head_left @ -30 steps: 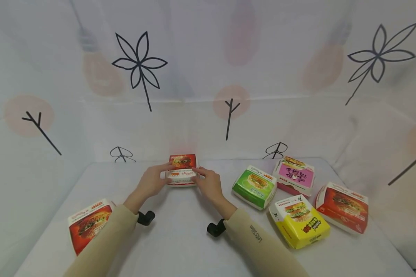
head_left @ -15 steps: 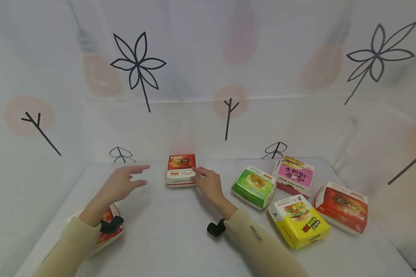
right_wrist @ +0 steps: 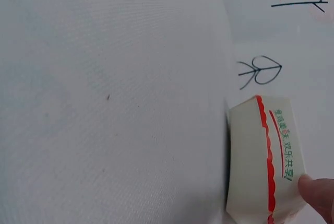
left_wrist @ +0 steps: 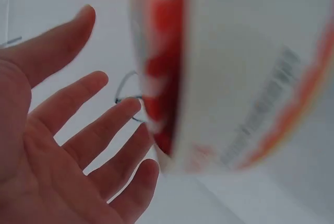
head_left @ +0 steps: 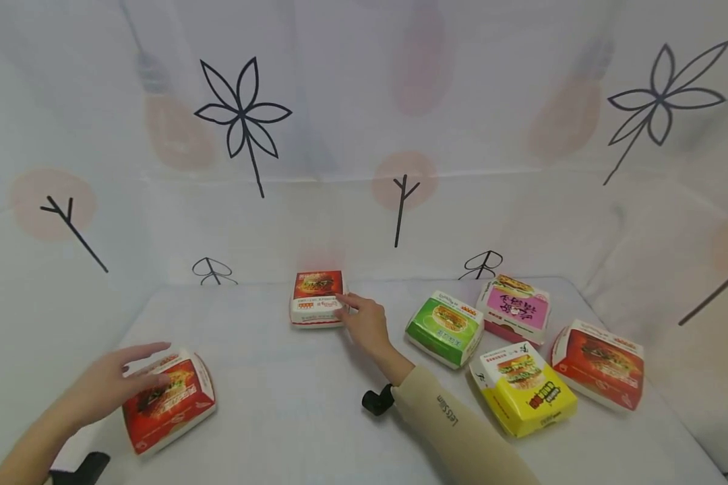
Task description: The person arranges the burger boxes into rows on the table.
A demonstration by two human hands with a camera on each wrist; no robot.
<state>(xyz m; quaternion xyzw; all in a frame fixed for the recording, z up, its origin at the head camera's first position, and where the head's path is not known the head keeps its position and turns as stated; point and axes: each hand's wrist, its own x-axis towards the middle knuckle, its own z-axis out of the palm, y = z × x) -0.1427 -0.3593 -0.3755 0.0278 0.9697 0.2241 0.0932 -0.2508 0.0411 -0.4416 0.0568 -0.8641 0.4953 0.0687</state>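
A red and white burger box [head_left: 317, 306] lies flat near the back of the table, left of the middle. My right hand [head_left: 369, 330] touches its right side with thumb and forefinger; in the right wrist view the thumb [right_wrist: 317, 193] lies against the edge of this box [right_wrist: 255, 156]. At the front left sits another red and white burger box [head_left: 172, 401], turned at an angle. My left hand [head_left: 100, 387] is over its left part with fingers spread. The left wrist view has the left hand [left_wrist: 73, 145] uncurled beside the blurred box [left_wrist: 235, 78]; contact is unclear.
On the right half stand a green burger box [head_left: 445, 329], a pink one [head_left: 516, 308], a yellow one [head_left: 524, 387] and a red one [head_left: 600, 364], close together. A patterned white cloth [head_left: 352, 222] rises behind the white tabletop [head_left: 291, 417].
My left hand has let go of the back box and swung left and toward me, to the front left box. The right hand has stayed at the back box.
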